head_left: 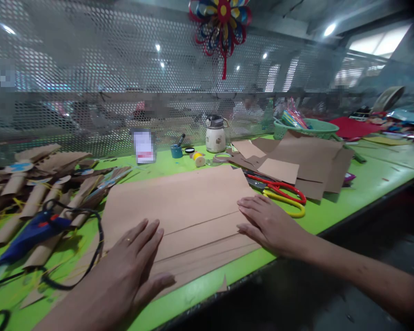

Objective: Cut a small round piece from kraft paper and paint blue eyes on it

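Note:
Brown kraft paper sheets (179,200) lie on the green tabletop, their front edges overlapping in steps. My left hand (134,257) rests on the left part of the paper, fingers stretched out and the thumb apart. At the right edge of the sheets, my right hand (262,220) lies with its fingers extended over the paper. Neither hand grips anything. Just beyond my right hand are scissors (286,191) with one red and one yellow handle, their blades partly covered by the paper. A small triangular paper scrap (223,284) sits near the table's front edge.
To the left are a blue glue gun (31,239) with a black cord and several rolled paper tubes (37,197). Toward the back stand a white bottle (215,138), a yellow thread spool (198,159) and a green basket (322,127). Cut paper pieces (310,158) pile up right.

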Demonstrator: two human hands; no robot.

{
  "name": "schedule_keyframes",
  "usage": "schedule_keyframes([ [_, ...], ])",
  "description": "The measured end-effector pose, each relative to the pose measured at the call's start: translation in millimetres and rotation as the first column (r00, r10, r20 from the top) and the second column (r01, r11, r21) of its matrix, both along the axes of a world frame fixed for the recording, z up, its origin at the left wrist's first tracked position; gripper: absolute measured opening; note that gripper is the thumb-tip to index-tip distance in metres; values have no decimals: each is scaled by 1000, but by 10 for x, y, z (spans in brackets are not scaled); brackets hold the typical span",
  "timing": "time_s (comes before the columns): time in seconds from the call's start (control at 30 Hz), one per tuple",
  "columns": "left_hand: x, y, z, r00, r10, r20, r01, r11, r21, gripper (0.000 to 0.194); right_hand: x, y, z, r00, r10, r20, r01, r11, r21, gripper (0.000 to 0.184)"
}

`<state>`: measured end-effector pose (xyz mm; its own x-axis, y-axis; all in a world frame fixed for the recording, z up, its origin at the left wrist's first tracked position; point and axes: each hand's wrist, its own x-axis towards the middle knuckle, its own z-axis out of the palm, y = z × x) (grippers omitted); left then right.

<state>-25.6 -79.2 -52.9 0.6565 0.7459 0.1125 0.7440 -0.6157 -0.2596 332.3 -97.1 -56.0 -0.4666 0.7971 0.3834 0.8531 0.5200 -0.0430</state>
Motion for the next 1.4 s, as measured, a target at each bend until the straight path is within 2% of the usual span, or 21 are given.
schedule_keyframes([
  [0.23, -295, 0, -264, 998, -41, 57, 34, 992, 125, 82, 54, -29, -32, 998, -59, -16, 60, 997, 46, 44],
  [0.4, -448, -2, -358, 997, -28, 79, 13, 982, 186, 82, 56, -17, -67, 995, -95, -28, 96, 994, 59, 38],
  [0.83, -395, -4, -376, 998, -52, 20, 44, 958, 284, 84, 42, -24, -80, 990, -134, -39, 137, 987, 80, 32],
  [1.0, -447, -25, -410, 999, -34, 28, 25, 963, 269, 83, 61, -13, -84, 988, -153, -21, 155, 985, 75, 34],
  [1.2, -460, -24, -430, 997, -44, 70, 26, 972, 233, 81, 121, 4, -93, 965, -259, 32, 256, 964, 69, 35],
  [1.3, -403, -12, -370, 991, -58, 119, 32, 978, 208, 78, 86, 17, -51, 957, -276, 86, 273, 961, 51, 36],
  [1.4, -265, -37, -181, 981, -39, 191, 15, 992, 124, 71, 28, 16, 42, 951, -279, 131, 277, 960, 32, 38],
])
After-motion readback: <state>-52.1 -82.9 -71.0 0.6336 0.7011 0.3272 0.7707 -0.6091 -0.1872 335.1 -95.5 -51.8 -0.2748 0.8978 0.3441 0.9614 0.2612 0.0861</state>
